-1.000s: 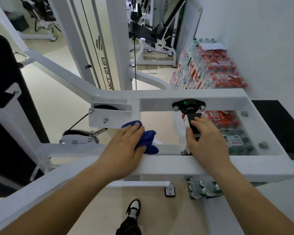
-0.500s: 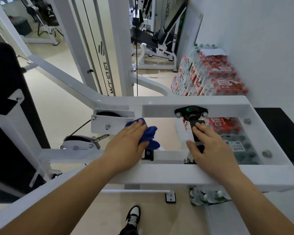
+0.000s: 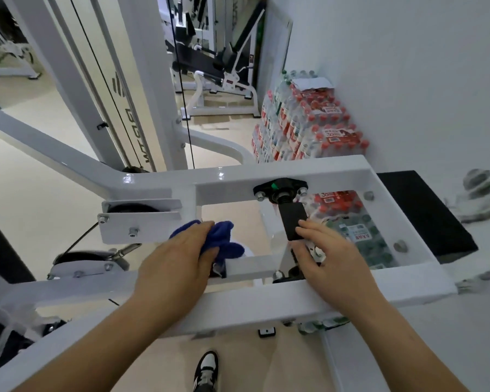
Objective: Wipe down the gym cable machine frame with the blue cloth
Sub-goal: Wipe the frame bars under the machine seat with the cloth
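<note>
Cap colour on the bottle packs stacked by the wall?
Red; bottle packs show best in head view.

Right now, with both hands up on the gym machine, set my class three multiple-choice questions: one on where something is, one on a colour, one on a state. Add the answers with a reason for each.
1. Where is the blue cloth?
A. under the left hand, beside the bolted pulley plate
B. in a bucket
C. on a chair

2. What colour is the machine frame?
A. red
B. white
C. yellow

3. What is the right hand doing?
A. squeezing the cloth
B. hanging at the person's side
C. touching the black block with its fingers

Answers:
1 A: the cloth bunches under that hand's fingers, next to the plate.
2 B: every bar in view is painted white.
3 C: its fingers lie on the block and hold nothing.
</note>
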Action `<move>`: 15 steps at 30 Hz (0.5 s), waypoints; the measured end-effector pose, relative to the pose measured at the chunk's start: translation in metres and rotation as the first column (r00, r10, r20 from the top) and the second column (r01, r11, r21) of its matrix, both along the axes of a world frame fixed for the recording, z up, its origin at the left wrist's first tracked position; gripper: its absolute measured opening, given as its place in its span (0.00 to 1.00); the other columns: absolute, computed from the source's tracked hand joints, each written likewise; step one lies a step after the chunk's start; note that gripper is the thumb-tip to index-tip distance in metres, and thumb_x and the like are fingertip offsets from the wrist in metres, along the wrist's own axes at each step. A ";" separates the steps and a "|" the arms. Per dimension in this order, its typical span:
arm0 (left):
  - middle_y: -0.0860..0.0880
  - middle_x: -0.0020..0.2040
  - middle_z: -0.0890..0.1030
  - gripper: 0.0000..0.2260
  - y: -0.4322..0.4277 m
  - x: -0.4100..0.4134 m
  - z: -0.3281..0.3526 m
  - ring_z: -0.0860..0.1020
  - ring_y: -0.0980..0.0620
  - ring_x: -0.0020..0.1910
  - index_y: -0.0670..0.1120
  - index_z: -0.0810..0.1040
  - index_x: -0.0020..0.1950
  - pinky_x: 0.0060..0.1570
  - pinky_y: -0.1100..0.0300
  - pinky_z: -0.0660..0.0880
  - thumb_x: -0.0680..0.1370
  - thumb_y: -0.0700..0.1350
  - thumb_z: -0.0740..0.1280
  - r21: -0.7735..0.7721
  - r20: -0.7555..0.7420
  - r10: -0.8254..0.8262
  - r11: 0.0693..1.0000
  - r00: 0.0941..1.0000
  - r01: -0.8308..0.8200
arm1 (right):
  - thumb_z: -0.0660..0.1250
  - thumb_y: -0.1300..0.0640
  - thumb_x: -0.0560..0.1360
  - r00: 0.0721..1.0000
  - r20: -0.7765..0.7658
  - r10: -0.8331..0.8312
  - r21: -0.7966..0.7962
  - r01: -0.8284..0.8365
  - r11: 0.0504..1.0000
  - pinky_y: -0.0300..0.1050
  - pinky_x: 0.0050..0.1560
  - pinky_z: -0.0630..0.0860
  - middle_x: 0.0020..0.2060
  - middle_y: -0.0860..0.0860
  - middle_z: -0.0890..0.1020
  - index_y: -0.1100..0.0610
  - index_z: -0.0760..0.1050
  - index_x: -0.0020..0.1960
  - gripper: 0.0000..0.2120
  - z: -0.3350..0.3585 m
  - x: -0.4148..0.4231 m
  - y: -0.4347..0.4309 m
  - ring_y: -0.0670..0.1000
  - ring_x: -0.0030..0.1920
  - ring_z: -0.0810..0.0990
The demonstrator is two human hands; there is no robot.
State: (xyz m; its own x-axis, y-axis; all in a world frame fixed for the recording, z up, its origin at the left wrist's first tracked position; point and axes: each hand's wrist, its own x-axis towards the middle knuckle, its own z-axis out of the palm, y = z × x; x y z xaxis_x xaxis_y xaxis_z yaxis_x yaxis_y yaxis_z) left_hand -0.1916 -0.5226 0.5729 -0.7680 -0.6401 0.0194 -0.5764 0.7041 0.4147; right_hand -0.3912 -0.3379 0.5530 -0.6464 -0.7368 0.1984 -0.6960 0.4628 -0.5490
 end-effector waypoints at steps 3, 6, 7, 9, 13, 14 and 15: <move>0.56 0.59 0.80 0.15 0.002 -0.060 0.011 0.76 0.54 0.48 0.59 0.65 0.73 0.48 0.55 0.72 0.85 0.54 0.55 0.139 -0.091 -0.018 0.990 0.996 0.031 | 0.68 0.49 0.79 0.994 -0.076 -0.080 0.020 0.082 0.996 0.41 0.65 0.72 0.63 0.46 0.82 0.53 0.81 0.66 0.17 0.007 -0.017 0.021 0.46 0.65 0.78; 0.52 0.66 0.77 0.19 0.031 -0.114 -0.001 0.78 0.47 0.58 0.56 0.61 0.77 0.58 0.48 0.76 0.86 0.53 0.55 0.298 -0.201 -0.067 0.946 0.977 0.126 | 0.68 0.50 0.80 0.970 -0.117 -0.214 0.021 0.217 0.976 0.40 0.58 0.72 0.57 0.49 0.85 0.55 0.82 0.62 0.14 0.004 -0.031 0.039 0.50 0.58 0.82; 0.48 0.68 0.77 0.21 0.043 -0.126 -0.009 0.78 0.43 0.60 0.54 0.59 0.79 0.61 0.46 0.75 0.86 0.53 0.55 0.391 -0.194 -0.060 0.911 0.979 0.133 | 0.68 0.50 0.79 0.959 -0.119 -0.256 0.020 0.260 0.965 0.40 0.56 0.72 0.56 0.50 0.85 0.55 0.83 0.61 0.14 0.000 -0.032 0.042 0.51 0.57 0.82; 0.37 0.66 0.76 0.24 0.062 -0.140 -0.022 0.77 0.35 0.60 0.49 0.53 0.80 0.62 0.41 0.74 0.86 0.51 0.56 0.618 -0.172 0.040 0.782 0.984 0.077 | 0.69 0.48 0.79 0.945 -0.146 -0.292 0.055 0.303 0.951 0.39 0.53 0.73 0.55 0.48 0.85 0.53 0.83 0.60 0.13 -0.006 -0.030 0.041 0.50 0.56 0.82; 0.38 0.62 0.75 0.19 0.058 -0.155 -0.021 0.77 0.40 0.56 0.46 0.58 0.76 0.59 0.47 0.73 0.86 0.49 0.56 0.735 -0.153 0.104 0.677 0.983 0.043 | 0.67 0.46 0.79 0.943 -0.166 -0.287 0.088 0.304 0.948 0.36 0.48 0.73 0.52 0.47 0.85 0.50 0.83 0.59 0.13 -0.008 -0.032 0.037 0.47 0.53 0.81; 0.41 0.63 0.75 0.19 0.053 -0.160 -0.020 0.77 0.44 0.55 0.46 0.59 0.76 0.57 0.51 0.72 0.86 0.48 0.56 0.733 -0.168 0.111 0.678 0.980 0.048 | 0.67 0.46 0.79 0.941 -0.166 -0.294 0.082 0.310 0.947 0.36 0.47 0.73 0.51 0.47 0.85 0.51 0.83 0.58 0.13 -0.008 -0.033 0.038 0.47 0.51 0.82; 0.44 0.64 0.75 0.21 0.048 -0.162 -0.019 0.76 0.46 0.56 0.47 0.58 0.78 0.56 0.54 0.70 0.86 0.49 0.56 0.729 -0.172 0.115 0.683 0.978 0.047 | 0.66 0.45 0.79 0.940 -0.165 -0.299 0.085 0.316 0.945 0.37 0.46 0.74 0.51 0.46 0.85 0.51 0.83 0.57 0.13 -0.008 -0.033 0.038 0.47 0.51 0.82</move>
